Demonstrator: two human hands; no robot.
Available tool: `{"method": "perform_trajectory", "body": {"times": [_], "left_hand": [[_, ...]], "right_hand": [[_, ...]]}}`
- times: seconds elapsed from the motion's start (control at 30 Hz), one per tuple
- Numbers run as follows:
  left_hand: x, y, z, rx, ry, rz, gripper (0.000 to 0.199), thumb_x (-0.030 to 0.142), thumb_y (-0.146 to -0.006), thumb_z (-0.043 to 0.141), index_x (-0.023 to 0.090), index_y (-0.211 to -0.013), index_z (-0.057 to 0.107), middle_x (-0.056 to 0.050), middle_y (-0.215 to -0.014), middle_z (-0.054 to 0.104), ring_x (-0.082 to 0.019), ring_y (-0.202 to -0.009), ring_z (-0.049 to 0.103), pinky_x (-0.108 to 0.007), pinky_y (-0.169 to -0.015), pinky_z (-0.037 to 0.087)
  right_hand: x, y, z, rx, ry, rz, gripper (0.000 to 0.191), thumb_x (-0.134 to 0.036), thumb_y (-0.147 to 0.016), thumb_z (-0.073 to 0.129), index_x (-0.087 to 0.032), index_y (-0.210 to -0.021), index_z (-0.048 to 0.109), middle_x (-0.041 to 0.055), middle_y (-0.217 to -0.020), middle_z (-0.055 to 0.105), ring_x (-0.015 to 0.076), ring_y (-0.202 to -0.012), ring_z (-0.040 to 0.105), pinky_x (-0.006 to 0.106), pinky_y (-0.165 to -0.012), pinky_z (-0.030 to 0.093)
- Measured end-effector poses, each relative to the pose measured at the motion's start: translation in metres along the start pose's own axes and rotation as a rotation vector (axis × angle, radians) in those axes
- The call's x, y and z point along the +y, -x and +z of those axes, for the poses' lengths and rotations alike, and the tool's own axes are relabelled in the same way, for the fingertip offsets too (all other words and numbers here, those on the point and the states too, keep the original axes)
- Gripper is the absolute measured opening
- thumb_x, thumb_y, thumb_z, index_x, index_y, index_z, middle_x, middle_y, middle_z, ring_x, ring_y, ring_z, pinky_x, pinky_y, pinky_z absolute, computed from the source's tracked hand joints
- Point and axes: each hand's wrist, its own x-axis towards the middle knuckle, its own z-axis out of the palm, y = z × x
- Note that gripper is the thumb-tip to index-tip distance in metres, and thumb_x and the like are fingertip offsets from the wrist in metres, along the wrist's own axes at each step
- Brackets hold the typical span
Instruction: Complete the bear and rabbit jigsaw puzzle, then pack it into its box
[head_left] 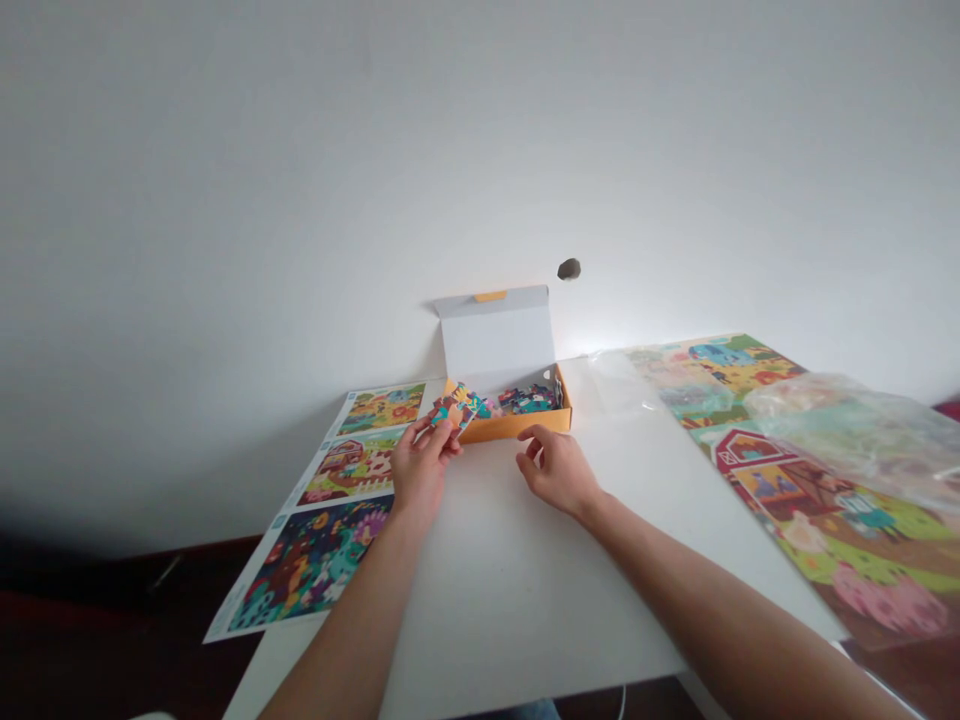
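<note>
My left hand (422, 462) grips a few colourful puzzle pieces (455, 405) at the front left of an open cardboard box (514, 426). The box has an orange front and a white lid raised against the wall. Dark and teal puzzle pieces (531, 398) lie in its right part, with some pinkish ones near the middle. Just in front of the box's right side is my right hand (556, 468), its fingers curled above the white table; nothing shows between them.
A printed picture sheet (315, 560) lies along the table's left edge. On the right are a larger farm picture (847, 530), an animal picture (731, 365) and clear plastic wrapping (862, 430). The white wall (300, 200) has a hole above the box.
</note>
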Motion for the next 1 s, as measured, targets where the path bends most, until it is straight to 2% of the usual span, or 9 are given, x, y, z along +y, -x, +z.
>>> {"method": "perform_trajectory", "body": {"times": [0.2,0.3,0.37,0.43,0.5,0.57,0.73,0.87,1.0], "left_hand": [[0.002,0.000,0.001,-0.039,0.026,-0.003,0.042,0.028,-0.064,0.080,0.015,-0.099,0.061,-0.001,-0.069,0.068,-0.009,-0.052,0.058,-0.025,-0.056,0.052],[0.002,-0.001,0.001,-0.075,0.037,-0.008,0.039,0.026,-0.066,0.079,0.016,-0.100,0.061,-0.001,-0.074,0.069,-0.010,-0.057,0.062,-0.028,-0.063,0.055],[0.001,-0.001,0.001,-0.113,0.043,-0.019,0.036,0.024,-0.068,0.078,0.016,-0.100,0.062,-0.003,-0.084,0.070,-0.014,-0.071,0.067,-0.032,-0.075,0.056],[0.000,-0.001,0.001,-0.170,0.053,-0.022,0.034,0.022,-0.070,0.076,0.018,-0.101,0.062,-0.004,-0.098,0.069,-0.018,-0.090,0.068,-0.037,-0.090,0.053],[0.001,0.001,0.002,-0.232,0.077,-0.018,0.032,0.020,-0.072,0.074,0.020,-0.102,0.062,-0.005,-0.108,0.067,-0.022,-0.107,0.064,-0.040,-0.101,0.046],[0.003,0.003,0.004,-0.287,0.106,-0.018,0.032,0.018,-0.074,0.073,0.021,-0.103,0.061,-0.003,-0.106,0.066,-0.025,-0.115,0.059,-0.042,-0.106,0.042],[0.011,0.008,0.009,-0.369,0.115,-0.012,0.029,0.020,-0.074,0.073,0.021,-0.099,0.057,-0.001,-0.092,0.064,-0.030,-0.123,0.051,-0.045,-0.107,0.039],[0.014,0.009,0.010,-0.384,0.072,0.002,0.033,0.024,-0.076,0.071,0.024,-0.105,0.053,-0.003,-0.107,0.062,-0.031,-0.124,0.051,-0.047,-0.106,0.039],[0.018,0.009,0.006,-0.432,0.102,-0.027,0.060,0.024,-0.077,0.066,0.037,-0.130,0.041,-0.005,-0.126,0.057,-0.029,-0.124,0.051,-0.052,-0.106,0.037]], "right_hand": [[0.000,0.000,0.003,-0.033,-0.005,0.005,0.023,-0.022,-0.078,0.055,-0.020,-0.100,0.061,0.0004,-0.076,0.068,0.0138,-0.066,0.059,0.023,-0.065,0.041],[0.000,0.001,0.004,-0.037,-0.013,0.001,0.023,-0.021,-0.077,0.054,-0.020,-0.099,0.061,0.0003,-0.075,0.068,0.0138,-0.065,0.059,0.024,-0.064,0.042],[-0.001,0.001,0.003,-0.041,-0.022,-0.009,0.023,-0.021,-0.078,0.054,-0.019,-0.100,0.061,0.0004,-0.075,0.068,0.0138,-0.065,0.059,0.024,-0.064,0.042],[-0.001,0.001,0.002,-0.047,-0.026,-0.012,0.023,-0.020,-0.078,0.053,-0.019,-0.100,0.061,0.0006,-0.075,0.068,0.0138,-0.065,0.059,0.024,-0.065,0.042],[-0.002,0.001,0.002,-0.056,-0.027,-0.007,0.023,-0.019,-0.078,0.053,-0.019,-0.100,0.061,0.0009,-0.075,0.068,0.0137,-0.065,0.059,0.023,-0.065,0.042],[-0.002,0.001,0.002,-0.059,-0.028,-0.005,0.023,-0.019,-0.078,0.054,-0.018,-0.099,0.061,0.0010,-0.076,0.068,0.0136,-0.065,0.059,0.023,-0.064,0.042],[0.000,0.000,0.005,-0.053,-0.031,-0.006,0.022,-0.020,-0.078,0.054,-0.019,-0.099,0.061,0.0010,-0.076,0.068,0.0133,-0.064,0.059,0.023,-0.064,0.042],[0.000,0.000,0.005,-0.063,-0.029,0.007,0.023,-0.020,-0.078,0.055,-0.019,-0.100,0.061,0.0015,-0.077,0.068,0.0135,-0.066,0.059,0.023,-0.065,0.043],[-0.001,0.000,0.005,-0.074,-0.030,0.011,0.024,-0.020,-0.077,0.055,-0.019,-0.100,0.061,0.0016,-0.077,0.067,0.0138,-0.066,0.059,0.024,-0.065,0.043]]}}
